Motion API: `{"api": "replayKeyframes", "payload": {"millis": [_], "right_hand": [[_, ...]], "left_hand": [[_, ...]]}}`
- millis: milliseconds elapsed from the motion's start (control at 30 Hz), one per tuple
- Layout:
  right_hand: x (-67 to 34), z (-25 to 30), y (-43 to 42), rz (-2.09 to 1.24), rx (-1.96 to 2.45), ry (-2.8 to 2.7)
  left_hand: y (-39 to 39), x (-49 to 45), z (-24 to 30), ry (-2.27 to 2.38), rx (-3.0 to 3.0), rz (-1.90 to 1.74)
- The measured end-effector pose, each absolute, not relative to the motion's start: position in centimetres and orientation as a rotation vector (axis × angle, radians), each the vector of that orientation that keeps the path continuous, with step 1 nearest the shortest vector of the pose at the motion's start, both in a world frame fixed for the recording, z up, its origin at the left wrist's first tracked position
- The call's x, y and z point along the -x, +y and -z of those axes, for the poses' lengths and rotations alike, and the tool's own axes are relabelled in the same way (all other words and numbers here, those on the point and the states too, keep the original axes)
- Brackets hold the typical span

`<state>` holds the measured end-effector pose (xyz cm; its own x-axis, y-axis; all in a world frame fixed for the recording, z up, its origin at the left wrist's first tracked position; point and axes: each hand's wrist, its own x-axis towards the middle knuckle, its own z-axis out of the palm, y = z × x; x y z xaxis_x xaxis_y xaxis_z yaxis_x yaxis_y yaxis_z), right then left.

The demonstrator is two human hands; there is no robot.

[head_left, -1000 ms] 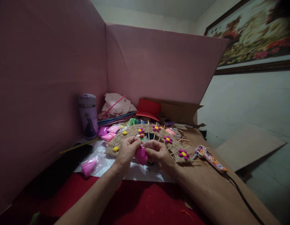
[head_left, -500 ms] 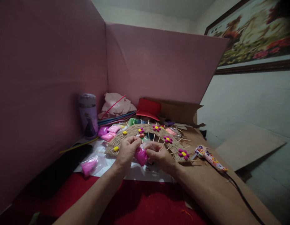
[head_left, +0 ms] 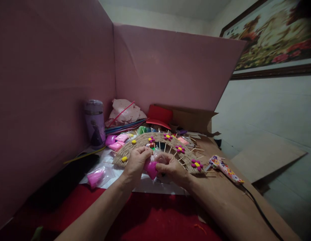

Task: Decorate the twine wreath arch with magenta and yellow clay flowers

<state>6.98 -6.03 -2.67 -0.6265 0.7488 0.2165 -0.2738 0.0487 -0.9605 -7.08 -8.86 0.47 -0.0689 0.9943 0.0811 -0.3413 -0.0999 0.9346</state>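
Between my hands is a clear plastic bag of magenta modelling clay point(head_left: 151, 170). My left hand point(head_left: 137, 161) pinches the bag's upper left edge, and my right hand point(head_left: 173, 168) is closed on its right side. Just behind them lies a woven twine arch point(head_left: 142, 138) with thin wooden sticks poking out along its edges. Magenta and yellow clay flowers point(head_left: 180, 149) decorate its right half; plain yellow dots point(head_left: 124, 159) sit on the left. Another bag of pink clay point(head_left: 95, 178) rests to the left of my left hand.
A purple tumbler point(head_left: 95, 125) stands at the left by a pink panel point(head_left: 170, 70). More clay packets point(head_left: 117, 146) lie behind the arch. On the cardboard at right is a flower-patterned glue gun point(head_left: 225, 169) with a black cord. A dark flat object point(head_left: 62, 180) lies at left.
My right thumb and fingers have shifted slightly on the bag, and the clay hangs a little lower. The left hand stays nearly where it was.
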Motion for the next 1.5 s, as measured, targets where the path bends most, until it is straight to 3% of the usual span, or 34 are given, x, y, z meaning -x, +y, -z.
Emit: {"api": "replayKeyframes", "payload": {"millis": [767,1167,1500], "right_hand": [[-6.76,1.92,-6.72,-1.694,0.49,-1.598],[-6.82,2.13,-6.01,-1.318,0.697,-1.369],[-6.52,2.13,-6.25,-1.23,0.686,-1.368]], "left_hand": [[-8.68,6.99,-0.06,0.947,-0.979,-1.428],[-8.61,7.59,-0.53,0.969,-0.862,-1.485],[-8.32,7.67,-0.21,1.043,-1.037,-1.543]]}}
